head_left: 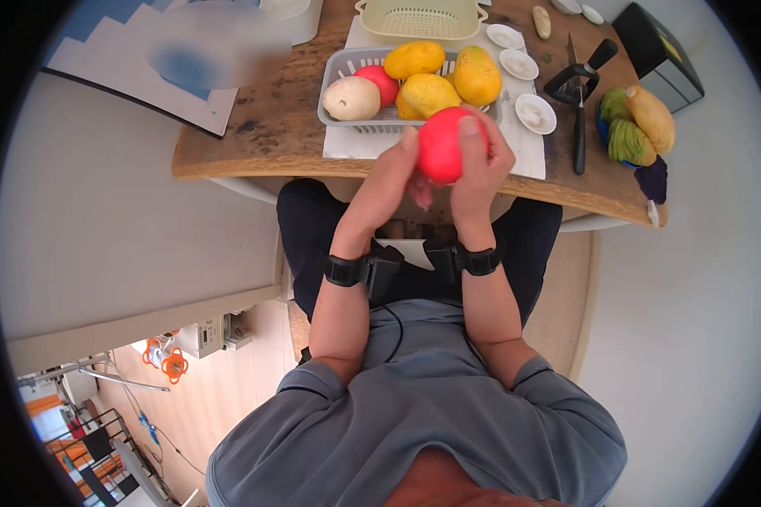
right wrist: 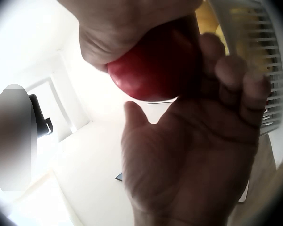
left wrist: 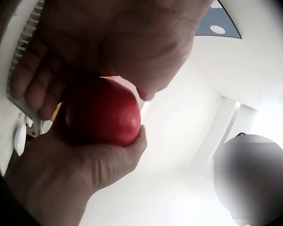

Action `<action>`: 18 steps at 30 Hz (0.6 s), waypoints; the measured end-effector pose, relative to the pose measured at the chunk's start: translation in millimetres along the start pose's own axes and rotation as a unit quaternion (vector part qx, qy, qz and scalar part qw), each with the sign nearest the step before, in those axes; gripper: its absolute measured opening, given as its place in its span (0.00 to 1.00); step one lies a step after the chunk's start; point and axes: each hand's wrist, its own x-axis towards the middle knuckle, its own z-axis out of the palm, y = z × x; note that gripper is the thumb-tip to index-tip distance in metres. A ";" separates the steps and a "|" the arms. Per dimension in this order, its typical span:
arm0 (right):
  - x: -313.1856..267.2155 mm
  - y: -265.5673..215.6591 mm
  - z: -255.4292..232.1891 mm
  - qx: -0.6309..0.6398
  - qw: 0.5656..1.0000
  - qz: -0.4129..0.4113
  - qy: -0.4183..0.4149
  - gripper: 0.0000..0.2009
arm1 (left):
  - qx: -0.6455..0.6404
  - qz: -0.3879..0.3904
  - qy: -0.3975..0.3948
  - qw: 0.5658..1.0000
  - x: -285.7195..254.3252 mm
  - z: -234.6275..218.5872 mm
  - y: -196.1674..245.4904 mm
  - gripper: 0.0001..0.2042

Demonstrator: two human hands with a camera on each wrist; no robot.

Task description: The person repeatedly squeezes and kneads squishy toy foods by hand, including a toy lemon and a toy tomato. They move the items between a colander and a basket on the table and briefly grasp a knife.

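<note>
A glossy red round fruit (head_left: 441,147) is held above the table's front edge, just before the grey basket (head_left: 365,127). My right hand (head_left: 484,173) grips it, thumb across its top. The left hand (head_left: 379,190) is beside the fruit with its thumb tip close to it; whether they touch is unclear. In the left wrist view, the left palm (left wrist: 118,40) faces the fruit (left wrist: 104,113) with fingers extended, while the right hand (left wrist: 70,167) curls round it. The right wrist view shows the right hand (right wrist: 125,23) partly covering the fruit (right wrist: 153,66).
The basket holds several yellow fruits (head_left: 431,95), another red one (head_left: 379,83) and a whitish one (head_left: 352,99). Small white dishes (head_left: 535,114), a knife (head_left: 579,139) and a bowl of green and yellow produce (head_left: 630,139) lie rightward. A cream basket (head_left: 420,21) stands behind.
</note>
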 end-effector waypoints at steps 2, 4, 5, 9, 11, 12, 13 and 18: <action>2.7 2.0 -1.3 0.025 0.998 -0.005 0.060 0.15 | 0.006 0.014 -0.037 0.999 -1.7 2.8 2.5 0.27; 3.0 -0.2 -2.3 0.057 0.993 0.012 0.101 0.15 | 0.128 0.149 0.016 0.980 -0.4 15.8 0.1 0.25; 3.0 0.5 -2.4 0.057 0.993 0.014 0.098 0.15 | 0.127 0.149 0.019 0.980 -0.4 18.1 1.7 0.25; 4.9 2.7 -7.8 -0.042 0.991 0.116 0.045 0.17 | 0.096 0.176 0.099 0.975 1.5 11.2 10.4 0.28; 3.4 7.6 -6.8 -0.131 0.977 0.166 -0.005 0.17 | 0.060 0.163 0.184 0.968 1.8 7.0 12.6 0.23; 2.0 12.9 2.4 -0.174 0.985 -0.015 -0.007 0.16 | 0.061 0.162 0.184 0.968 3.4 2.0 9.8 0.23; 1.6 15.0 8.6 -0.211 0.957 -0.196 -0.008 0.17 | -0.018 0.152 0.187 0.970 6.4 -5.3 5.4 0.23; 1.3 1.6 11.1 -0.134 0.933 -0.272 -0.193 0.29 | -0.313 0.052 0.187 0.930 0.8 -6.4 11.2 0.21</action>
